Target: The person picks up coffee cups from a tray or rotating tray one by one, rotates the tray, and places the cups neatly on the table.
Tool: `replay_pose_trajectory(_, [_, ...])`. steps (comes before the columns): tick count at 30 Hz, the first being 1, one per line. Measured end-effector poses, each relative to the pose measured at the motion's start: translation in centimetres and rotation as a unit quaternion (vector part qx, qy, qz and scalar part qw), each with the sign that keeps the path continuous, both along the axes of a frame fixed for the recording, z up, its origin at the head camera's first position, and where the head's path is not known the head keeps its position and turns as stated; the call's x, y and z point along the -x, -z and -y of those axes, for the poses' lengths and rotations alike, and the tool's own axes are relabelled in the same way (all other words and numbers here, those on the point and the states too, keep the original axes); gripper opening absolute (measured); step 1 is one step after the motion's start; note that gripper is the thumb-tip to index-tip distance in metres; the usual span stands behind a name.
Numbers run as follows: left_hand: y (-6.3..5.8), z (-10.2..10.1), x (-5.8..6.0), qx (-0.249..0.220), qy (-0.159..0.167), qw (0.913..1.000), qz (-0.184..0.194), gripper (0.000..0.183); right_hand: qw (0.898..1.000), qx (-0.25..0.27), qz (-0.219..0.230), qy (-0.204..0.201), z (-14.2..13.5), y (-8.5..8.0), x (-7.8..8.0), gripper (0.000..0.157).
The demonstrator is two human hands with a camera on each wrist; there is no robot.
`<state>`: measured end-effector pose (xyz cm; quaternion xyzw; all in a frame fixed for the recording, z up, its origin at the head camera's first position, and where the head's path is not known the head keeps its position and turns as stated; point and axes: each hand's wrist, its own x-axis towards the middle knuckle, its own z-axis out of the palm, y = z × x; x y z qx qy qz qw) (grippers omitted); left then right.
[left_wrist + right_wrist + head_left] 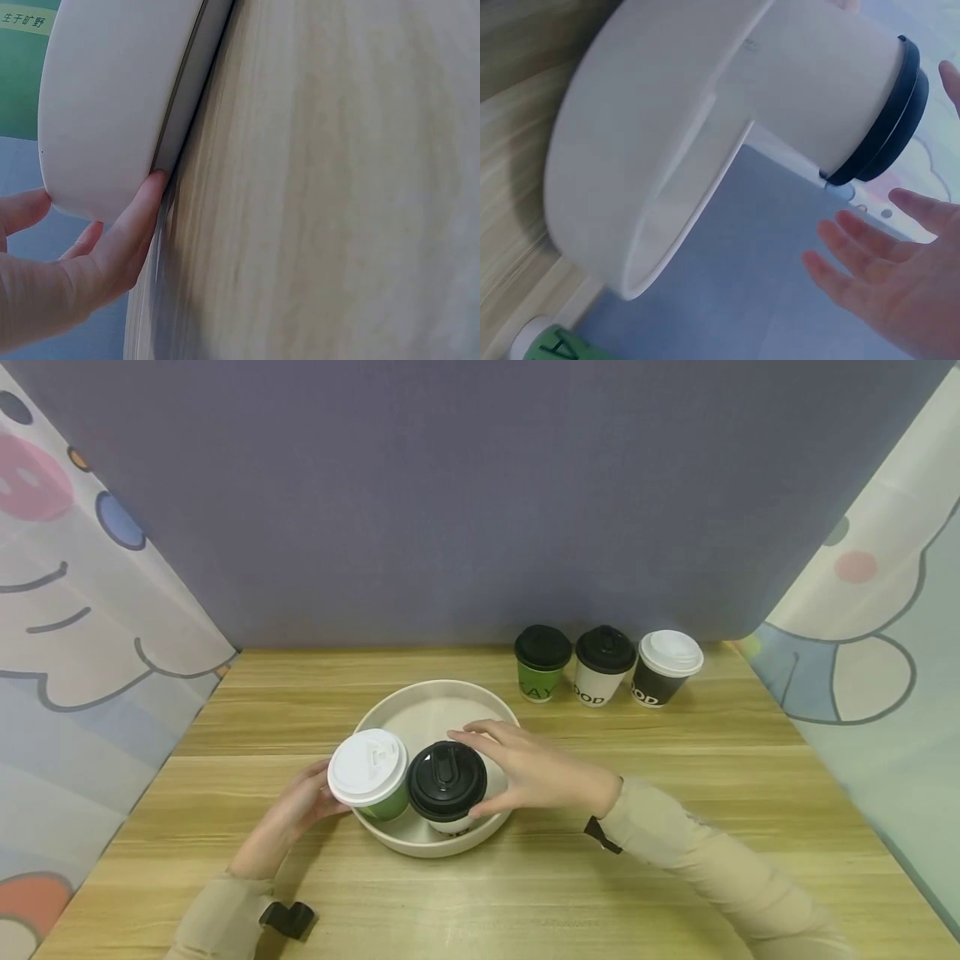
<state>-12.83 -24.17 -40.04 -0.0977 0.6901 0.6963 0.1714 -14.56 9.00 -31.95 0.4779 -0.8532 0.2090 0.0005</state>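
A round cream tray (427, 710) with a raised wall holds two lidded paper cups. At its left is a green cup with a white lid (367, 767); beside that, a white cup with a black lid (447, 781) stands upright. My left hand (303, 795) grips the tray's left side, thumb at the upper rim and a finger (142, 206) low on the wall near the tabletop. My right hand (536, 768) is spread around the right side of the black-lidded cup. In the right wrist view, its fingers (855, 255) are apart from the cup (825, 90).
Along the back right of the wooden table (615, 877) stand a green cup with a black lid (542, 662), a white cup with a black lid (603, 664) and a black cup with a white lid (666, 667). A grey panel (480, 510) rises behind them.
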Motion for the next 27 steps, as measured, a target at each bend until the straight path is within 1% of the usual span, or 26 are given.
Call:
replay_pose_trajectory(4, [0.0,0.0,0.0,-0.005,-0.001,1.0,0.0,0.053,1.0,-0.007,0.0,-0.006,0.9,-0.3,-0.3,0.083])
replay_pose_trajectory(8, [0.0,0.1,0.0,-0.004,0.0,1.0,-0.001,0.053,1.0,-0.017,-0.014,-0.01,1.7,-0.5,-0.6,0.081])
replay_pose_trajectory(14, [0.1,0.1,0.0,-0.001,0.004,1.0,-0.003,0.053,0.999,-0.026,-0.038,-0.016,2.5,-0.3,-0.8,0.08])
replay_pose_trajectory(18, [0.1,0.2,0.0,-0.001,0.002,1.0,-0.004,0.054,0.998,-0.032,-0.049,-0.03,2.8,-0.1,-0.8,0.079])
replay_pose_trajectory(22, [0.2,0.2,0.0,0.004,0.005,1.0,-0.005,0.054,0.997,-0.033,-0.051,-0.038,3.1,0.0,-0.8,0.078])
replay_pose_trajectory(27, [0.3,0.2,-0.1,-0.002,0.008,0.9999,-0.009,0.054,0.997,-0.036,-0.047,-0.043,3.4,0.2,-0.9,0.076])
